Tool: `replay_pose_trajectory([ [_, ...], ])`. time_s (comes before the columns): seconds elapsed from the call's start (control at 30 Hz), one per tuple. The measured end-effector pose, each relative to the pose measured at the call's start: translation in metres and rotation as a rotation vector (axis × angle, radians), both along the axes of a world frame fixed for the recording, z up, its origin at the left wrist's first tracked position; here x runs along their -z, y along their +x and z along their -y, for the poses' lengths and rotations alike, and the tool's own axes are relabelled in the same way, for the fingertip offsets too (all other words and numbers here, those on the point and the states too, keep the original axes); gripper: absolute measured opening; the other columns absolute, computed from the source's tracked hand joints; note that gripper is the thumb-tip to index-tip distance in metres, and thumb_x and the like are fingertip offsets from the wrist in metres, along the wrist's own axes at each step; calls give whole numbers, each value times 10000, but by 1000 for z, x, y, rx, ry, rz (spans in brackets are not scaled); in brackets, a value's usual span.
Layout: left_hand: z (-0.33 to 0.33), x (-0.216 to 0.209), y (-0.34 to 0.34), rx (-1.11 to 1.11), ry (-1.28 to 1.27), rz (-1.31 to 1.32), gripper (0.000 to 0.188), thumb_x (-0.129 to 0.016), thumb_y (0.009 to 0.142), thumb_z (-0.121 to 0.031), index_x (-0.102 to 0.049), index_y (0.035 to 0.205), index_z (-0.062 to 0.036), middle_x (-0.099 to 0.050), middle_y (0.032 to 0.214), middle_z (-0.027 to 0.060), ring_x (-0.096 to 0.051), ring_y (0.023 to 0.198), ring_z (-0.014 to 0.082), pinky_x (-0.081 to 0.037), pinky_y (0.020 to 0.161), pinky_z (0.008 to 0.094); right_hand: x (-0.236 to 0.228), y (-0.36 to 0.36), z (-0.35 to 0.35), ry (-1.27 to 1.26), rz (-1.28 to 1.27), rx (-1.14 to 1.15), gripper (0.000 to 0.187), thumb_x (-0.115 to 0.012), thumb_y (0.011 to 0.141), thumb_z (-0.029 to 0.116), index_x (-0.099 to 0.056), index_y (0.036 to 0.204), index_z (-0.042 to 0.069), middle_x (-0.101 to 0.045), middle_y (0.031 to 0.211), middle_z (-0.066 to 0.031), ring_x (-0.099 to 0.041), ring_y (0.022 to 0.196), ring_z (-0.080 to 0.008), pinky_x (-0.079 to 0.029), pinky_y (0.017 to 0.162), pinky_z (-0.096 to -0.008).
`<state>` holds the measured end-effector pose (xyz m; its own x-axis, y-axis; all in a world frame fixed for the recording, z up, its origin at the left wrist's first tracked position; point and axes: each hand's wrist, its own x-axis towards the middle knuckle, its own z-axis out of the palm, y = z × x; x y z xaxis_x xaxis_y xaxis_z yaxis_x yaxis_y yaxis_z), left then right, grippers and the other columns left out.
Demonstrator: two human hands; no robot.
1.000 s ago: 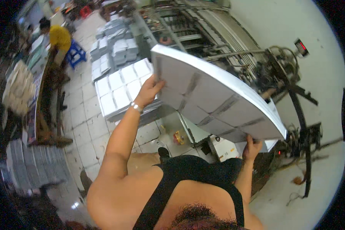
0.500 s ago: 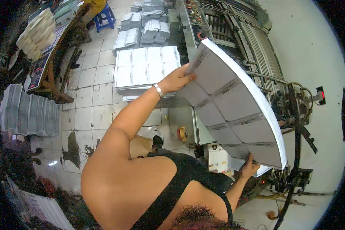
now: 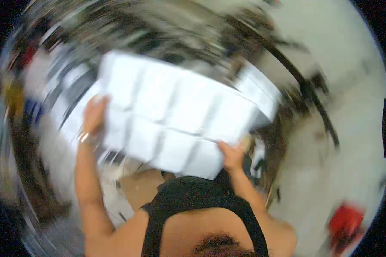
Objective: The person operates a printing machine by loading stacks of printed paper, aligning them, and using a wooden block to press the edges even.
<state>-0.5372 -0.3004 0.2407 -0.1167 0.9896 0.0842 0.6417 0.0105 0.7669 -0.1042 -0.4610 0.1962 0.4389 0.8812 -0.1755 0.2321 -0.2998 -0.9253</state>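
A wide stack of white printed sheets (image 3: 171, 113), marked out in two rows of panels, is held out in front of my body. My left hand (image 3: 95, 115), with a silver band at its wrist, grips the left edge of the stack. At the lower right edge, my right hand (image 3: 233, 155) is closed on the same sheets. Motion smears the print, and the fingers beneath the stack are hidden.
More white sheets (image 3: 258, 92) show beyond the stack's right end. Blurred machinery (image 3: 158, 30) runs across the far side. A dark bar (image 3: 287, 64) crosses before the pale wall (image 3: 347, 111). Something red (image 3: 346, 222) is at the lower right. Cardboard (image 3: 139, 186) lies below the stack.
My view has swung to the right. The sheets have come from a steep tilt on my right to a flatter pose in front of me, both hands still gripping them.
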Motion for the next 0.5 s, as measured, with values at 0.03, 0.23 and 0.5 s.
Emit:
replay_pose_trajectory([
  [0.03,-5,0,4,138,-162,357,437,-540,931,-350,-620,1109,41,-667,1026,171,-630,932,204,-490,821,358,5,-7,9,296,-160,-75,444,-760,761,141,-582,1119,-49,-656,999,-105,-610,906,-187,-489,837,-322],
  [0.23,-28,33,34,207,-329,437,533,-611,888,-429,-608,1121,51,-661,999,118,-604,868,176,-477,777,300,22,-28,39,154,-574,116,371,-687,811,101,-565,1114,-76,-651,1010,-149,-621,920,-206,-515,816,-355],
  [0.5,-79,91,33,323,-457,-19,608,-629,858,-479,-610,1109,74,-673,934,147,-621,789,194,-498,705,325,43,-31,55,-75,-967,226,450,-620,872,123,-470,1260,-47,-602,1141,-178,-611,1018,-317,-510,890,-440],
])
